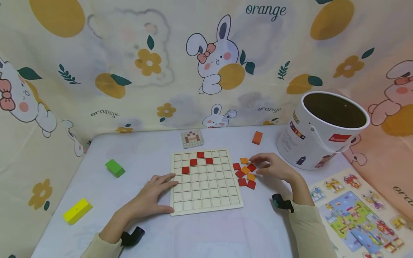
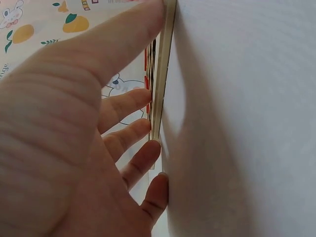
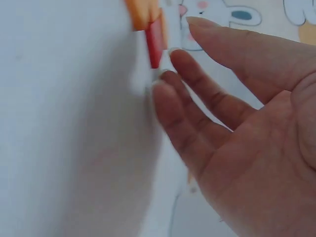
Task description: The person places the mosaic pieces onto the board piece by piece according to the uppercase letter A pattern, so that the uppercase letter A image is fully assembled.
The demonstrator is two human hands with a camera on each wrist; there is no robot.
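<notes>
A cream grid board (image 1: 206, 195) lies on the white table, with several red square tiles (image 1: 200, 154) set in its upper cells. My left hand (image 1: 151, 195) rests along the board's left edge, fingers and thumb spread against the rim; the left wrist view shows the fingertips at that edge. Right of the board is a loose group of red and orange tiles (image 1: 245, 170). At the group's right side hovers my right hand (image 1: 277, 166), its fingers loosely bent and nothing between them. In the right wrist view a red tile (image 3: 154, 42) lies just beyond the fingertips.
Behind the board lies a small pattern card (image 1: 192, 138). An orange block (image 1: 257, 138) and a large white bucket (image 1: 293, 143) stand at the back right. Green (image 1: 114, 168) and yellow (image 1: 77, 211) blocks lie left. A picture puzzle (image 1: 358, 218) is at the right.
</notes>
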